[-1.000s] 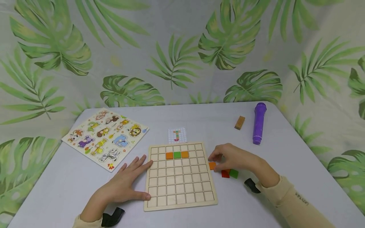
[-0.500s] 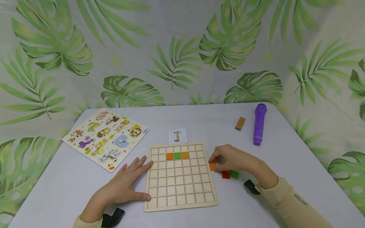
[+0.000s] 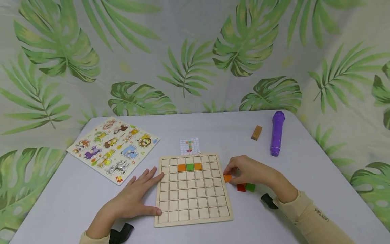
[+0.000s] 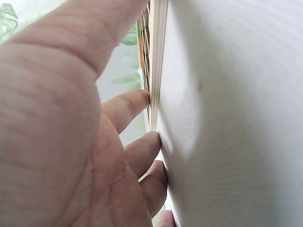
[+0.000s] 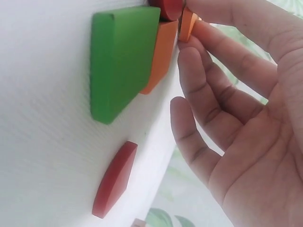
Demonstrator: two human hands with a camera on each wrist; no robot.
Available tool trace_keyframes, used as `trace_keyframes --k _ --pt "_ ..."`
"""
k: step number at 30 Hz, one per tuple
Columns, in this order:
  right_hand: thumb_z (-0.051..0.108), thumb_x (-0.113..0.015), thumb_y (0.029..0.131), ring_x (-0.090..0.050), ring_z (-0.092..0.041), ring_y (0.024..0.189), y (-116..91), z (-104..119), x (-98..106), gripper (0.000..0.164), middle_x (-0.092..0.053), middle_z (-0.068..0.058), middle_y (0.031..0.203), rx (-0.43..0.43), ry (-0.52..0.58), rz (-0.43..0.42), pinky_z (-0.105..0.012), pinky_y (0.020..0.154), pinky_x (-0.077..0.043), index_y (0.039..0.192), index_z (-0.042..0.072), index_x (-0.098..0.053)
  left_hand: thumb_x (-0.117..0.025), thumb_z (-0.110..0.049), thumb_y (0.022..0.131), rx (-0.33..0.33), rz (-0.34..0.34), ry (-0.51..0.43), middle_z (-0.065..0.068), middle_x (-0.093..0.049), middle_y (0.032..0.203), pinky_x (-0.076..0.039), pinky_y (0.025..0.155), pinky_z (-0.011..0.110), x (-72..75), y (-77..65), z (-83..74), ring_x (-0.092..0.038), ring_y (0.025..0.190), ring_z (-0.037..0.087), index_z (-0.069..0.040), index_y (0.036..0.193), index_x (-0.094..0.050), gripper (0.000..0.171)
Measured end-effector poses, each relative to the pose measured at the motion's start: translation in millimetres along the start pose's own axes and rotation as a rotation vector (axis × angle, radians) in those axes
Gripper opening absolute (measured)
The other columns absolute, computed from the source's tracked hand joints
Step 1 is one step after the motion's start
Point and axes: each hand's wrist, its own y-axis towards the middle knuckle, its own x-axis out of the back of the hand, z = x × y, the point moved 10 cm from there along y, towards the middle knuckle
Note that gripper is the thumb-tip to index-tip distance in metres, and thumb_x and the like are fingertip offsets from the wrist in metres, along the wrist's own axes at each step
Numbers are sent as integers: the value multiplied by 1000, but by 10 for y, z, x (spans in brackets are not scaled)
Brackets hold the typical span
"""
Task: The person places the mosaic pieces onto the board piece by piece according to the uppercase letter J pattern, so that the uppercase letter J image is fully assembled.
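Head view shows me the right hand (image 3: 245, 169) as the nearer one: its thumb and index finger pinch a flat orange square tile (image 3: 227, 178), apparently of painted wood, just beside the right edge of a pale wooden grid board (image 3: 192, 193). Whether tile and board touch, I cannot tell. Being square, the tile has no long axis. The left hand (image 3: 134, 198), fingers spread, touches the board's left edge.

White table (image 3: 219, 130): around the board (image 3: 192, 193), card (image 3: 190, 146) at twelve o'clock, block (image 3: 256, 132) and tube (image 3: 277, 134) at two, tiles (image 3: 250, 187) at three, puzzle (image 3: 114, 149) at ten.
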Motion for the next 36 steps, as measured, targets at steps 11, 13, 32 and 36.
trace_keyframes --k 11,13,32,36 --pt "18 -85 91 -65 -9 94 -5 32 75 22 -75 4 107 -19 -8 -32 -24 83 -59 112 11 -81 -86 -71 75 -5 3 -4 16 -23 180 -11 125 82 -10 1 4 -18 165 50 -24 169 -37 116" --pt "18 -85 92 -66 -10 94 10 78 92 22 -75 3 106 1 -14 -44 -26 83 -60 111 10 -80 -85 -71 75 -4 3 0 16 -23 179 -12 125 82 -9 0 1 -18 165 50 -23 169 -38 116" --pt "18 -86 93 -67 -11 90 461 534 17 15 -75 4 101 119 -69 -41 -28 83 -61 105 11 -80 -85 -72 75 1 1 8 16 -22 180 -11 126 80 12 -12 -7 -18 165 49 -23 169 -38 116" --pt "19 -85 93 -67 -11 89 557 637 -21 17 -76 2 103 152 -64 -27 -28 83 -62 106 9 -80 -85 -71 76 -1 -3 9 16 -23 179 -11 126 80 15 -10 -6 -19 165 49 -22 169 -38 116"
